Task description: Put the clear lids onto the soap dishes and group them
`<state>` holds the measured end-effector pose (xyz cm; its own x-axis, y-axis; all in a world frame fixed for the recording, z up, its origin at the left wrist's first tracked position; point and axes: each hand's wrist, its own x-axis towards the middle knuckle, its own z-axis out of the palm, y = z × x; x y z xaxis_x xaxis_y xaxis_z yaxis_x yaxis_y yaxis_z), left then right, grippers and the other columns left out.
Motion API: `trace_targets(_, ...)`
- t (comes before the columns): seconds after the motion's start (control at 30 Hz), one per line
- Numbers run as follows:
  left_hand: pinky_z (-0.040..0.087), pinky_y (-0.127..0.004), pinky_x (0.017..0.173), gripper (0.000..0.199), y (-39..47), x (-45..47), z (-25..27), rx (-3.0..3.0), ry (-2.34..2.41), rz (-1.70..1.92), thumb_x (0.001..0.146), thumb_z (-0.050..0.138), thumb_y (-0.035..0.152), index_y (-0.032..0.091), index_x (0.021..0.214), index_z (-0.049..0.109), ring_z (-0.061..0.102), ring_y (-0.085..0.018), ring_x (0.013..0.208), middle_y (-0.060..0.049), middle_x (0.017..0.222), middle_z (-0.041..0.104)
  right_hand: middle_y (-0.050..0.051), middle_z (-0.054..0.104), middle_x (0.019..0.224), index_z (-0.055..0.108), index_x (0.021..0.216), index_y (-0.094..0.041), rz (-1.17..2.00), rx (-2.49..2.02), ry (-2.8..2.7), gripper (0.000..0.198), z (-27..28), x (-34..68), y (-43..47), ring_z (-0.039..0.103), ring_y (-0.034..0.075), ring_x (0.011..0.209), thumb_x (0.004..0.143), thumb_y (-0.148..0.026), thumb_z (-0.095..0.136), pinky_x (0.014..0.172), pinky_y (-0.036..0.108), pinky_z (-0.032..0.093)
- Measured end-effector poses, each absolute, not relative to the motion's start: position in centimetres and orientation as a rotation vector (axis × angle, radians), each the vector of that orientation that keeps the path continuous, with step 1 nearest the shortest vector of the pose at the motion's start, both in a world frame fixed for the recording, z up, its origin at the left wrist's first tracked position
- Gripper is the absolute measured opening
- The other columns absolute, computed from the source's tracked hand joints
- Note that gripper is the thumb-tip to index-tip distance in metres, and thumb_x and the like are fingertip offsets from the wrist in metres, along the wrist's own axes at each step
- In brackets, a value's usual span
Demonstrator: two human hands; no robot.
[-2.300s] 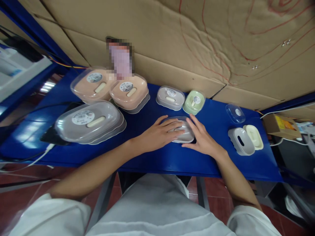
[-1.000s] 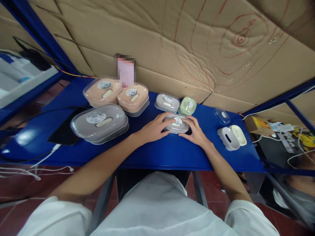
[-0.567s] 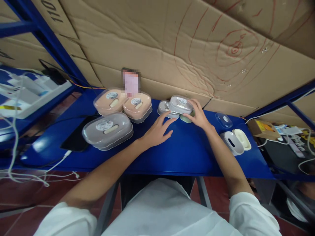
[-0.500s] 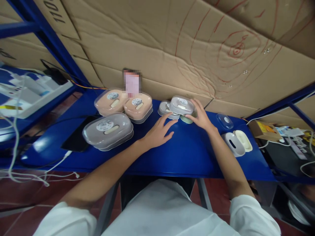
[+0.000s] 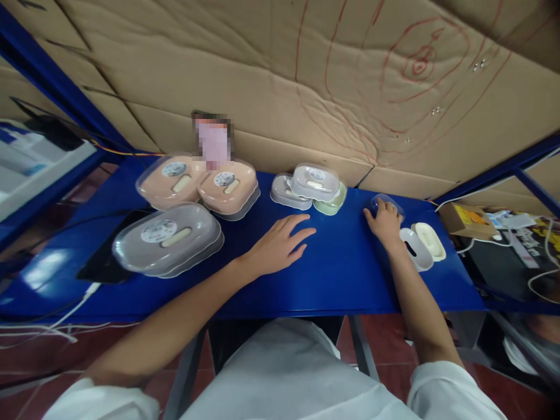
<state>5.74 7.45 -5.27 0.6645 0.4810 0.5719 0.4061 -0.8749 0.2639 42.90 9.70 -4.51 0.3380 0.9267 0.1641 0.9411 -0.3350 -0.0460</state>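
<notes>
My left hand hovers over the blue tabletop with its fingers apart, holding nothing. My right hand lies over a small clear plastic lid, thumb out to the left and fingers spread on it; the hand hides part of the lid. Just in front of that hand are a grey soap-box piece with a dark slot and a cream tray. Beyond my left hand, a grey soap box with a clear cover rests partly on another grey box and a green one.
Two larger peach boxes and a large grey box with clear covers stand at the left. Behind them a phone leans on the cardboard wall. A black tablet-like slab has a white cable. A small carton is at the right.
My right hand has left the stacked grey soap box and moved right onto the clear lid. The grey box stays on the pile. My left hand has drawn slightly away from the pile.
</notes>
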Motion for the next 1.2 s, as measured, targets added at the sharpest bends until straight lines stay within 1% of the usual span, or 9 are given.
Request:
trace_targets(0.23, 0.057, -0.052, 0.113, 0.036, 6.9, 6.0, -5.4, 2.805, 0.65, 0.851, 0.108, 0.056, 0.02, 0.017, 0.144, 0.064, 0.062, -0.034, 0.139, -0.019, 0.151, 0.061, 0.016, 0.072, 0.142, 0.067, 0.144, -0.021, -0.152, -1.859, -1.964, 0.05, -4.2, 42.5, 1.1, 0.065, 0.03, 0.136, 0.111, -0.053, 0.047, 0.12, 0.05, 0.049)
trace_targets(0.4, 0.05, -0.057, 0.121, 0.051, 6.4, 6.1, -5.8, 2.758, 0.561, 0.696, 0.106, 0.063, 0.026, 0.021, 0.157, 0.057, 0.051, -0.037, 0.154, -0.02, 0.167, 0.05, 0.025, 0.07, 0.143, 0.071, 0.136, -0.018, -0.464, -2.141, -1.569, 0.055, -5.6, 48.0, -2.1, 0.063, 0.044, 0.137, 0.108, -0.057, 0.045, 0.113, 0.07, 0.049)
trace_targets(0.53, 0.04, -0.059, 0.129, 0.066, 6.4, 6.2, -6.1, 2.734, 0.503, 0.574, 0.103, 0.07, 0.033, 0.029, 0.165, 0.049, 0.036, -0.038, 0.165, -0.016, 0.178, 0.035, 0.02, 0.069, 0.148, 0.071, 0.139, -0.022, -0.23, -1.976, -1.866, 0.05, -6.2, 46.8, -3.6, 0.065, 0.041, 0.139, 0.107, -0.054, 0.05, 0.117, 0.067, 0.049)
trace_targets(0.67, 0.034, -0.059, 0.132, 0.07, 6.6, 6.2, -6.4, 2.714, 0.51, 0.517, 0.102, 0.072, 0.038, 0.032, 0.166, 0.046, 0.032, -0.037, 0.167, -0.012, 0.18, 0.033, 0.012, 0.063, 0.159, 0.065, 0.149, -0.032, -0.041, -1.772, -2.034, 0.047, -4.8, 46.0, -2.2, 0.057, 0.032, 0.15, 0.109, -0.05, 0.047, 0.127, 0.053, 0.044)
trace_targets(0.77, 0.033, -0.059, 0.131, 0.066, 6.9, 6.1, -6.2, 2.729, 0.55, 0.509, 0.103, 0.07, 0.042, 0.032, 0.165, 0.048, 0.04, -0.036, 0.162, -0.011, 0.174, 0.044, 0.022, 0.054, 0.164, 0.063, 0.153, -0.022, -0.311, -2.009, -1.715, 0.066, -4.1, 49.9, -0.2, 0.05, 0.037, 0.155, 0.109, -0.062, 0.034, 0.126, 0.057, 0.043)
trace_targets(0.83, 0.036, -0.057, 0.127, 0.061, 7.0, 5.9, -5.7, 2.76, 0.599, 0.531, 0.103, 0.069, 0.043, 0.029, 0.161, 0.053, 0.049, -0.035, 0.153, -0.013, 0.165, 0.055, 0.037, 0.05, 0.161, 0.064, 0.151, -0.012, -0.421, -2.168, -1.508, 0.088, -4.3, 53.3, 0.3, 0.049, 0.053, 0.152, 0.101, -0.077, 0.032, 0.117, 0.076, 0.04)
trace_targets(0.9, 0.043, -0.052, 0.119, 0.056, 7.2, 5.6, -5.1, 2.808, 0.649, 0.527, 0.102, 0.071, 0.04, 0.025, 0.154, 0.059, 0.058, -0.034, 0.14, -0.014, 0.152, 0.064, 0.043, 0.062, 0.141, 0.069, 0.147, -0.012, -0.418, -2.269, -1.422, 0.1, -4.9, 55.8, -0.5, 0.058, 0.064, 0.136, 0.092, -0.088, 0.033, 0.099, 0.088, 0.043)
trace_targets(1.03, 0.048, -0.048, 0.107, 0.038, 7.7, 4.7, -4.1, 2.88, 0.717, 0.467, 0.101, 0.071, 0.031, 0.02, 0.137, 0.069, 0.065, -0.032, 0.121, -0.014, 0.133, 0.068, 0.031, 0.076, 0.114, 0.069, 0.148, -0.035, -0.459, -2.362, -1.38, 0.083, -6.8, 55.7, -6.0, 0.07, 0.064, 0.115, 0.088, -0.086, 0.042, 0.078, 0.087, 0.049)
trace_targets(1.2, 0.048, -0.056, 0.112, 0.039, 8.1, 4.1, -4.0, 2.776, 0.847, 0.507, 0.097, 0.074, 0.026, 0.021, 0.135, 0.067, 0.052, -0.04, 0.146, -0.019, 0.15, 0.057, 0.012, 0.078, 0.119, 0.045, 0.157, -0.068, -0.507, -2.205, -1.569, 0.07, -7.9, 49.1, -13.6, 0.072, 0.057, 0.116, 0.089, -0.068, 0.062, 0.085, 0.083, 0.056)
